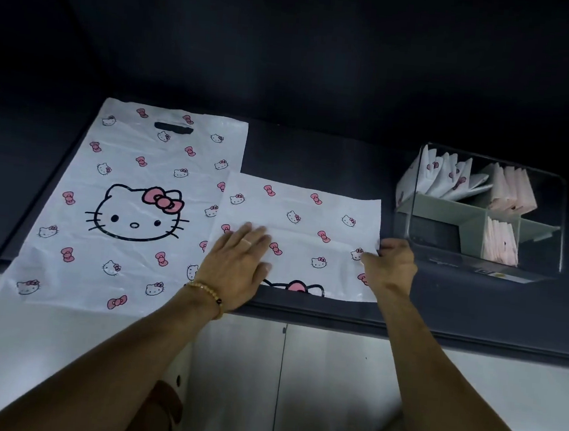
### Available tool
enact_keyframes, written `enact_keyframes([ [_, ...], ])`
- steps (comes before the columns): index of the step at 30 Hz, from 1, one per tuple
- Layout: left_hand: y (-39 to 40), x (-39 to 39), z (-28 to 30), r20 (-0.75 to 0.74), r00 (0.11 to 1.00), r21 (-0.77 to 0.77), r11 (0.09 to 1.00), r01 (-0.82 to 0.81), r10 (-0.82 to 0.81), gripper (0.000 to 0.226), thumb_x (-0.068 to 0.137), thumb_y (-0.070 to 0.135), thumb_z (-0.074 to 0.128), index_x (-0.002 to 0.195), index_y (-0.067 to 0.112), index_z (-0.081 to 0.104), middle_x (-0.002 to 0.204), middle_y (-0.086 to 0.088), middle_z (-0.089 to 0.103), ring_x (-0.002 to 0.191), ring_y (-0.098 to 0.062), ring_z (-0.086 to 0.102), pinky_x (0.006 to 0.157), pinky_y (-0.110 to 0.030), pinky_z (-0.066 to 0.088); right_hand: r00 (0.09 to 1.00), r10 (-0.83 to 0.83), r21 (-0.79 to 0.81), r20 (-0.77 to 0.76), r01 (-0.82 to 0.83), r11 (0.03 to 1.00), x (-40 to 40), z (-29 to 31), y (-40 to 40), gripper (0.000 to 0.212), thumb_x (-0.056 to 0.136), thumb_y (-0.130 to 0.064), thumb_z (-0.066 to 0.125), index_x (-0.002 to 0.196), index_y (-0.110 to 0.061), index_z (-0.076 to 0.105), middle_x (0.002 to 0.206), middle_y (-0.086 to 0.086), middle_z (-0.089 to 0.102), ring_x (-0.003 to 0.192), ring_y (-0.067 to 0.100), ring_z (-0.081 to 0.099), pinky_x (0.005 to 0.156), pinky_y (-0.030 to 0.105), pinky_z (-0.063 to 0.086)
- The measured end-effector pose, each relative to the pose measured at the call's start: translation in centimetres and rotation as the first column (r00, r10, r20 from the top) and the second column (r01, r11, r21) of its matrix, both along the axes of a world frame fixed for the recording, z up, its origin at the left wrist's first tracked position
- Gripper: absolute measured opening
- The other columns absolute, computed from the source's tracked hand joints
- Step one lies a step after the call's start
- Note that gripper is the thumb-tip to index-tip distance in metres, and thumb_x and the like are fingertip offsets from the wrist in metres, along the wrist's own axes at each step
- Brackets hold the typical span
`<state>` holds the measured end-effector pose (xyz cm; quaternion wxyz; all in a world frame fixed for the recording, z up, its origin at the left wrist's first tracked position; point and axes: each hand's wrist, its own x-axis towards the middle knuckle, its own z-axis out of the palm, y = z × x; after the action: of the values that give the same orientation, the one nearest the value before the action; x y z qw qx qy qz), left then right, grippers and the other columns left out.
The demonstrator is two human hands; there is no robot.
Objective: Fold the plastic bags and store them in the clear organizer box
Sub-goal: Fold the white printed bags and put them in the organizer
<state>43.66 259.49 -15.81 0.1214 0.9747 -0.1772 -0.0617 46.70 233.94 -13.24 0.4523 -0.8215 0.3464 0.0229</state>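
Note:
A white plastic bag folded in half [304,224], printed with cat faces and pink bows, lies on the dark counter in front of me. My left hand [239,263] presses flat on its lower left part, fingers spread. My right hand [392,264] pinches the bag's right edge. An unfolded bag [132,209] of the same print, with a large cat face and a cut-out handle, lies flat to the left, partly under the folded one. The clear organizer box [553,190] stands at the right and holds several folded bags in its compartments.
The dark counter [316,149] runs back to a dark wall. Its front edge [437,335] passes just below my hands, with white cabinet doors [329,391] underneath. The unfolded bag's lower edge hangs slightly over the counter's front.

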Motion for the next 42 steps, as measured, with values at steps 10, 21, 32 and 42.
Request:
enact_keyframes([
  [10, 0.5, -1.0, -1.4, 0.007, 1.000, 0.177, 0.984, 0.010, -0.012, 0.066, 0.094, 0.051, 0.013, 0.151, 0.017, 0.015, 0.158, -0.002, 0.014, 0.146, -0.027, 0.007, 0.117, -0.049, 0.008, 0.895, 0.442, -0.727, -0.054, -0.339, 0.597, -2.1, 0.0, 1.8, 0.040, 0.074, -0.008, 0.067, 0.113, -0.002, 0.060, 0.116, 0.018, 0.056, 0.106, 0.038, 0.051, 0.080, 0.042, 0.045],
  [21, 0.9, -0.7, -2.3, -0.017, 0.999, 0.232, 0.972, 0.044, -0.042, 0.071, 0.092, 0.058, 0.007, 0.150, 0.021, -0.008, 0.159, 0.000, -0.008, 0.145, -0.023, -0.013, 0.117, -0.048, -0.005, 0.477, 0.835, -0.632, -0.275, -0.744, 0.217, -5.3, -3.9, 4.6, 0.059, 0.100, -0.046, 0.015, 0.153, -0.019, 0.017, 0.161, 0.003, 0.007, 0.148, 0.022, 0.002, 0.120, 0.045, 0.005],
  [32, 0.3, -0.2, -1.5, -0.076, 0.997, 0.121, 0.992, 0.037, -0.028, 0.055, 0.094, 0.051, 0.037, 0.145, 0.044, 0.017, 0.159, -0.001, 0.002, 0.145, -0.026, -0.008, 0.116, -0.051, -0.002, 0.543, 0.819, -0.639, -0.186, -0.700, 0.319, -7.4, -1.6, -2.7, 0.045, 0.099, -0.032, 0.043, 0.135, -0.007, 0.050, 0.151, 0.013, 0.036, 0.142, 0.028, 0.029, 0.117, 0.045, 0.020],
  [42, 0.1, 0.0, -0.6, -0.089, 0.996, 0.177, 0.984, 0.024, -0.009, 0.079, 0.072, 0.082, 0.036, 0.142, 0.049, 0.016, 0.158, -0.001, 0.009, 0.144, -0.025, -0.002, 0.115, -0.051, 0.007, 0.513, 0.851, -0.766, -0.115, -0.592, 0.253, -6.1, -1.4, 1.8, 0.015, 0.083, -0.005, 0.069, 0.097, 0.001, 0.067, 0.112, 0.018, 0.067, 0.104, 0.036, 0.064, 0.077, 0.044, 0.057],
])
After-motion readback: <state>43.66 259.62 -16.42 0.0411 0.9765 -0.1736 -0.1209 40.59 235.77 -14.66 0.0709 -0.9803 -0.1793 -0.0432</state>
